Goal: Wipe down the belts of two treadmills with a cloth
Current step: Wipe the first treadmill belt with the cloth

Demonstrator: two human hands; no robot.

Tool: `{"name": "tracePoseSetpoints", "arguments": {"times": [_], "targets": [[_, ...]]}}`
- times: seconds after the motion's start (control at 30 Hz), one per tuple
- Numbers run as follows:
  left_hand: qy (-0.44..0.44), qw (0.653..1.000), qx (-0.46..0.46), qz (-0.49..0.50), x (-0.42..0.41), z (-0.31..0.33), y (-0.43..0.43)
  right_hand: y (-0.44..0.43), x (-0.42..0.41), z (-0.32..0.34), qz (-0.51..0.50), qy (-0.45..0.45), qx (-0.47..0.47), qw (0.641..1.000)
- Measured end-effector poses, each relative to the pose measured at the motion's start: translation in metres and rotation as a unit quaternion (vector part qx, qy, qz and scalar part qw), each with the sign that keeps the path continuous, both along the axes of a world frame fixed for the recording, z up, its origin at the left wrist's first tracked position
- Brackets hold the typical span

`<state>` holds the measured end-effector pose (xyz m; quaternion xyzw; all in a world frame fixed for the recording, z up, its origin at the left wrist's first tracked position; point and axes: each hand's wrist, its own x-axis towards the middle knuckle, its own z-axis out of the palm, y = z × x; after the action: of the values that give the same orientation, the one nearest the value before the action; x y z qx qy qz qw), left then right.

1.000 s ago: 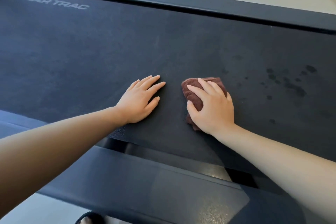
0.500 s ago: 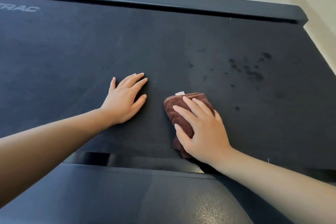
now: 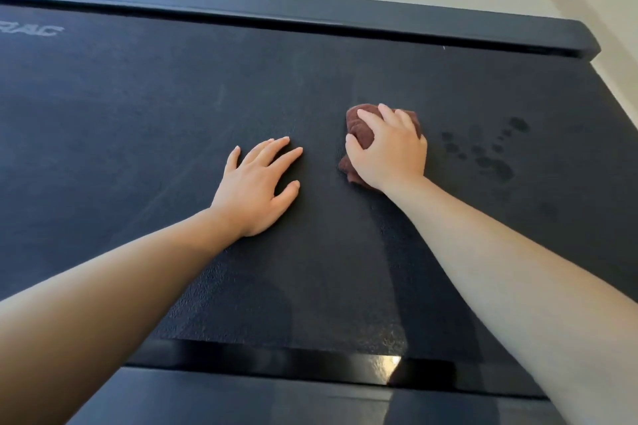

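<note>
Right hand (image 3: 390, 148) grips a bunched maroon terry cloth (image 3: 360, 134) on a black textured treadmill belt (image 3: 138, 114); left hand (image 3: 255, 183) rests flat beside it, fingers spread.

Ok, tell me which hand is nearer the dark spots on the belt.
Right. The right hand, gripping the cloth, sits just beside the spots; the left hand lies flat on the belt, farther off beyond the cloth.

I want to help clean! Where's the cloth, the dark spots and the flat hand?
cloth (image 3: 360, 134), head view, bunched brown edge.
dark spots (image 3: 499, 167), head view, biggest blotch.
left hand (image 3: 253, 190), head view, back of the hand.
</note>
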<state>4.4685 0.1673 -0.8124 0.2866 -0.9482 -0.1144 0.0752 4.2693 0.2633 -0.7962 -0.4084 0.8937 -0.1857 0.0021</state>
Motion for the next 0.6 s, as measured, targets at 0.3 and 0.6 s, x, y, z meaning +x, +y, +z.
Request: {"name": "tracePoseSetpoints", "arguments": {"times": [0.3, 0.6], "targets": [[-0.007, 1.000, 0.007, 0.005, 0.003, 0.002, 0.006, 0.034, 0.025, 0.006, 0.054, -0.007, 0.013, 0.998], [-0.004, 0.999, 0.033, 0.025, -0.030, 0.006, 0.006, 0.076, 0.041, 0.001, 0.036, -0.008, -0.025, 0.999]]}}
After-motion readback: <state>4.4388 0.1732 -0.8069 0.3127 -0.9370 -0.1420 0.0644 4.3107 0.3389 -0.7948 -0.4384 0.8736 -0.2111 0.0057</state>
